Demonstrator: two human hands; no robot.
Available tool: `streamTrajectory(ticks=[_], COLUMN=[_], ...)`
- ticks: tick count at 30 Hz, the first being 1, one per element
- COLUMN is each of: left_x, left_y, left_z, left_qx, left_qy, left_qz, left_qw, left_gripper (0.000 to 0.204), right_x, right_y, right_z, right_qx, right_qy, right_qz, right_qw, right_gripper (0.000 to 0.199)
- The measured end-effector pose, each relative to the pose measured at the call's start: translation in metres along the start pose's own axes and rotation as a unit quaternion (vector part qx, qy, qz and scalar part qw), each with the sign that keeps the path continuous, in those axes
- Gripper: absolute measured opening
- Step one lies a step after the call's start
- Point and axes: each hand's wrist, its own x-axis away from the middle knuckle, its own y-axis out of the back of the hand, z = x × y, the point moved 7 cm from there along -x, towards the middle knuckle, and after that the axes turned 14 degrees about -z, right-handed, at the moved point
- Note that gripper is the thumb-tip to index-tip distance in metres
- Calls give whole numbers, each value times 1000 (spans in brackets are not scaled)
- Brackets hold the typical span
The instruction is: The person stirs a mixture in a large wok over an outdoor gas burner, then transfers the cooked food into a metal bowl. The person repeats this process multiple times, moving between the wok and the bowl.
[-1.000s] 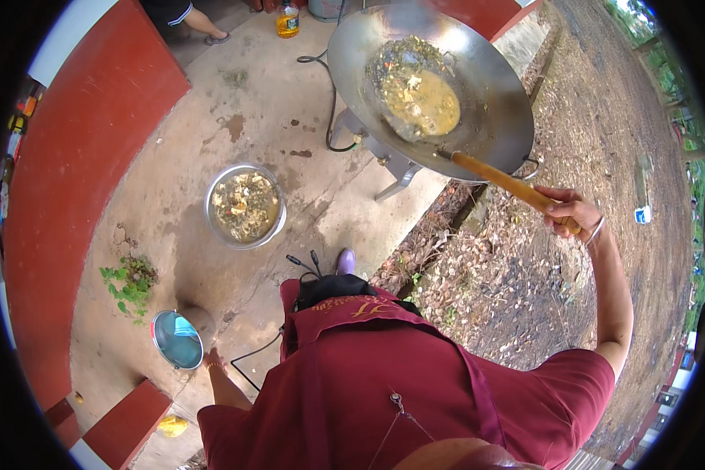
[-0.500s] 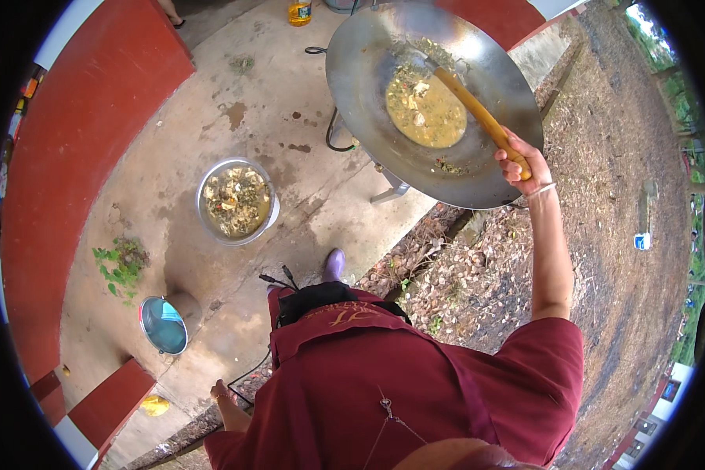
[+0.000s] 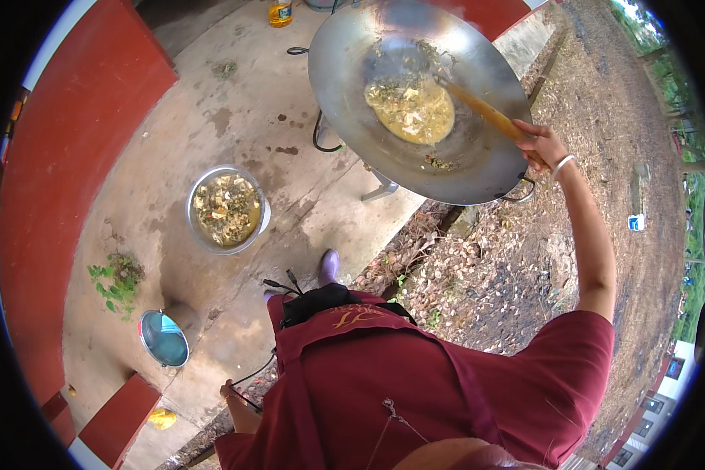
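Observation:
My right hand (image 3: 542,146) is closed around the wooden handle of a wok spatula (image 3: 482,108). Its blade end is in a large wok (image 3: 489,160), at the edge of a yellowish, soupy stew (image 3: 412,112) with pale chunks and chopped greens. Faint steam rises near the far rim. More greens cling to the wok's near wall. My left hand (image 3: 228,391) hangs low by my side, close to a thin black cable (image 3: 247,401); its fingers are too small to make out. A metal pot (image 3: 190,215) on the ground holds similar food.
A teal bucket (image 3: 164,362) stands left, below a green weed (image 3: 117,283). A bottle of orange-yellow liquid (image 3: 280,14) is at the top. A red wall (image 3: 78,110) bounds the left; leaf litter (image 3: 478,274) covers the ground at right. My purple boot (image 3: 330,266) is on the concrete.
My right hand has moved right and outward, and the spatula lies at a flatter slant with its blade shifted right in the wok. The whole view has shifted slightly.

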Motion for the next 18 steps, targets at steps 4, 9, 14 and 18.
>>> streamTrajectory(ticks=[4,9,14,18], left_x=[19,16,16,-19], left_y=[-6,16,-9,-35], left_z=[-41,-40,-17,-54], left_qx=[-17,23,87,-34], left_qy=[-10,-26,22,26], left_qz=[16,-38,-18,234], left_qw=[1000,999,996,971], left_gripper=[28,28,22,37], right_x=[-49,-34,20,37], right_y=[-29,-32,56,130], right_z=[-8,-69,-54,-74], right_qx=[-47,9,81,224], right_qy=[50,-3,-6,3], right_qz=[-64,-54,-62,-91], right_qw=[996,998,995,970], right_gripper=[54,54,49,53])
